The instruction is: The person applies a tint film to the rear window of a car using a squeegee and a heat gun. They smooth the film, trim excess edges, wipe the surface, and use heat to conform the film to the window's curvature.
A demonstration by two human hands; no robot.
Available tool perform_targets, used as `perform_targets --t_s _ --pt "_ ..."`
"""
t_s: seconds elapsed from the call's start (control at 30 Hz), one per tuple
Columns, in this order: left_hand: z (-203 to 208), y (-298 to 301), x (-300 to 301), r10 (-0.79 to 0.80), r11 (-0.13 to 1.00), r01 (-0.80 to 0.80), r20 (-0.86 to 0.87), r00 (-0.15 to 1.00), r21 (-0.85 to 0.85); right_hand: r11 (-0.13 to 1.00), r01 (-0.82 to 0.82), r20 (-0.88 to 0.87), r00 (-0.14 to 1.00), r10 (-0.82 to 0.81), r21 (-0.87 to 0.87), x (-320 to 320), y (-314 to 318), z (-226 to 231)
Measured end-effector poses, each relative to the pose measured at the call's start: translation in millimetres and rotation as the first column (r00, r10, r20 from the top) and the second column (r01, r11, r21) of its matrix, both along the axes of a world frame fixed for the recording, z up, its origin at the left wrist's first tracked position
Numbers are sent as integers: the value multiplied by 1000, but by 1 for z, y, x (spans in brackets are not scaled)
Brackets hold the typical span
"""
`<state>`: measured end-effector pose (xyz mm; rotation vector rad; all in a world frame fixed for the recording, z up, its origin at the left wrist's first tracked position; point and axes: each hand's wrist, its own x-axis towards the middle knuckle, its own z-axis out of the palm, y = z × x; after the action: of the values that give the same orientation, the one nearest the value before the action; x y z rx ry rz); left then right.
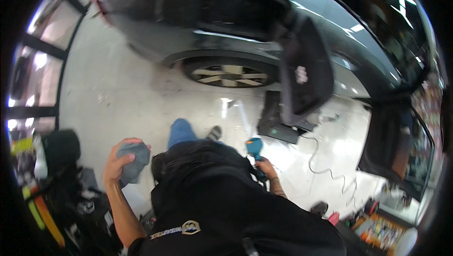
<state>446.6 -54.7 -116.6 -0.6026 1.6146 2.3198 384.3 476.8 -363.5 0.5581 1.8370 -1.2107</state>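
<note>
A crumpled grey cloth is gripped in my left hand, held out to the left of my body, with the fingers curled round it. Down by my right hip, my right hand is wrapped round the handle of a teal power tool with an orange patch on its top end. The tool's exact kind cannot be made out. Both hands are apart from the dark grey car in front of me, whose wheel faces my legs.
An open car door stands out ahead on the right, above a black case on the floor. A cable trails rightward from it. Bags and gear crowd the lower left; a tray of small items sits lower right.
</note>
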Motion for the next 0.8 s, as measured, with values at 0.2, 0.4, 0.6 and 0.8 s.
perform_targets --t_s 0.2,0.4,0.6,0.8 --pt "-124 -33 7 -108 980 21 435 894 200 964 261 29 965 -260 -51 27 -11 3" --pt "-282 -97 9 -544 81 941 777 317 -327 741 596 116 797 -592 -310 24 -42 39" --pt "-201 -103 -115 -271 777 570 675 687 -267 786 523 13 835 -550 -330 -7 -131 107" --pt "-205 -149 -119 -607 119 749 550 574 -652 979 122 -230 960 -158 -163 -66 -232 196"
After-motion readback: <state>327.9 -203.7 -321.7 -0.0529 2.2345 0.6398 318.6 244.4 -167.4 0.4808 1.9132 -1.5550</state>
